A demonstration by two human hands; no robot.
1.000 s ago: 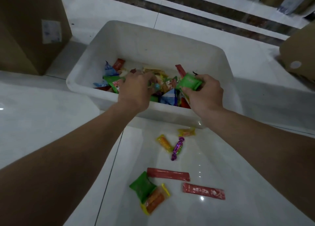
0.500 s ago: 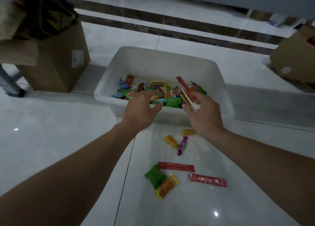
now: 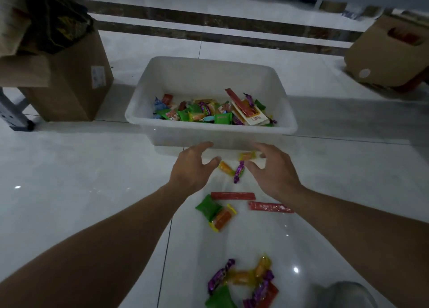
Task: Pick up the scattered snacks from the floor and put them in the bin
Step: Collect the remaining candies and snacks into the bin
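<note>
**White tiled floor with bin and scattered snacks, head view**

The glossy white tiled floor was crossed at the far side by 2 dark stripes. A cardboard box stood at the left and a second cardboard box at the far right. A white plastic bin sat on the floor between them, its bottom covered by a heap of mixed wrapped snacks. A flat red-and-white packet leaned at the right of the heap.

Both bare forearms reached forward from the lower edge of the view. The left hand and the right hand hovered just in front of the bin's near wall. In each, the grip was spread, with fingers loosely curved and nothing held.

Between the 2 hands, 3 sweets lay on the floor:
- an orange sweet just beside the left thumb
- a purple twist sweet
- a yellow sweet close to the bin

Nearer the person lay 2 red stick packets, roughly parallel and slightly apart. A green packet lay to their left, touching an orange packet with yellow ends.

At the lower edge lay a further cluster of purple, orange, green and red snacks, partly cut off by the frame.
</note>
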